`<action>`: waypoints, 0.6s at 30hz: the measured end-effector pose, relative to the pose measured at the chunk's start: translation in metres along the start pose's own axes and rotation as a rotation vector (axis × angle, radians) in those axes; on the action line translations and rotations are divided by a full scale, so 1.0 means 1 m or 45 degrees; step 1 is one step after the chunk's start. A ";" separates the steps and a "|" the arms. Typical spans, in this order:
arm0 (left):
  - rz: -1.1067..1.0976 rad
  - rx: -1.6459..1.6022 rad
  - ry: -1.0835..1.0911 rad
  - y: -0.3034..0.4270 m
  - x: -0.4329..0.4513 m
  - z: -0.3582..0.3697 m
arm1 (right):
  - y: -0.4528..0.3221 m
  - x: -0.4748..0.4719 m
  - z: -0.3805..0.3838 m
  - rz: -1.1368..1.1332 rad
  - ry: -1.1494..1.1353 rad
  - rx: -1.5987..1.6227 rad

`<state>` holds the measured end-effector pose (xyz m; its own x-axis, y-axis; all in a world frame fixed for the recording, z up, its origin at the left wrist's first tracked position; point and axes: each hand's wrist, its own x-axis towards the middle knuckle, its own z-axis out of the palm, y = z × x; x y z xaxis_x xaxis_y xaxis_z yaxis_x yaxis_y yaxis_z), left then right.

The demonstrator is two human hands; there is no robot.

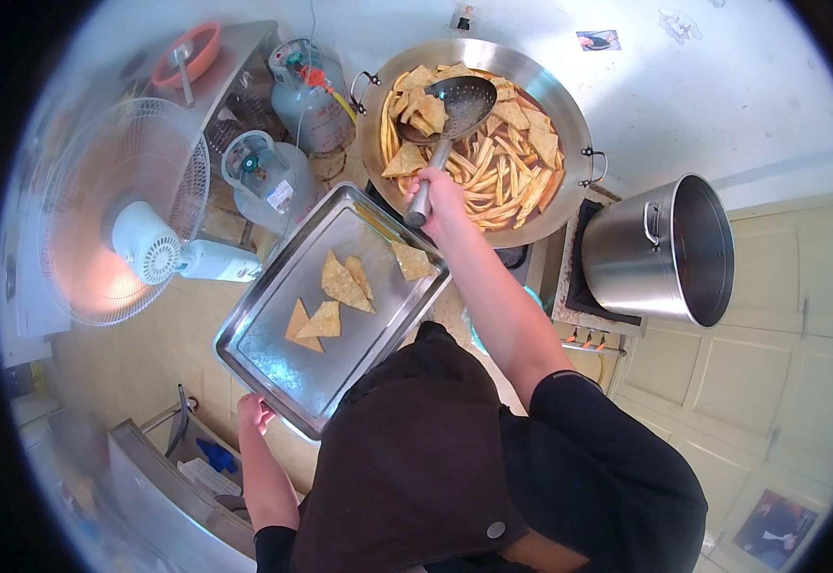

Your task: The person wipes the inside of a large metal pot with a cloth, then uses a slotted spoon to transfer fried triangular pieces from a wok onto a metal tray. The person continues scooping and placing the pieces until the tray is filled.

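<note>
My right hand (439,198) grips the handle of a perforated metal skimmer ladle (470,104), whose bowl is over the large steel wok (484,54). Several pieces of fried tofu (427,114) lie at the left side of the bowl. Brown liquid, long strips that look like tofu skin (506,179) and flat tofu triangles (544,143) fill the wok. With my left hand (255,413) I hold the near corner of a rectangular metal tray (273,301). Several triangular tofu pieces (345,283) rest on it, one of them at the edge beside the wok.
A tall steel stockpot (624,251) stands on a burner at the right. Two gas cylinders (273,186) are left of the wok, with a pedestal fan (148,240) nearer. An orange basin (198,57) sits on a metal table (244,54). A sink (166,473) is at lower left.
</note>
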<state>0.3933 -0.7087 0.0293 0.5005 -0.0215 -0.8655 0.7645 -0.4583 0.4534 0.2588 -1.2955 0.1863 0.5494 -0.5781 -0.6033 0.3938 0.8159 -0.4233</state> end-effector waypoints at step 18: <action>-0.008 0.017 0.028 0.006 -0.012 0.013 | 0.025 0.032 0.018 0.007 0.004 0.077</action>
<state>0.3869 -0.7233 0.0395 0.5044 0.0010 -0.8635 0.7622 -0.4704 0.4447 0.2996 -1.2934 0.1685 0.5492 -0.5737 -0.6077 0.4347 0.8172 -0.3786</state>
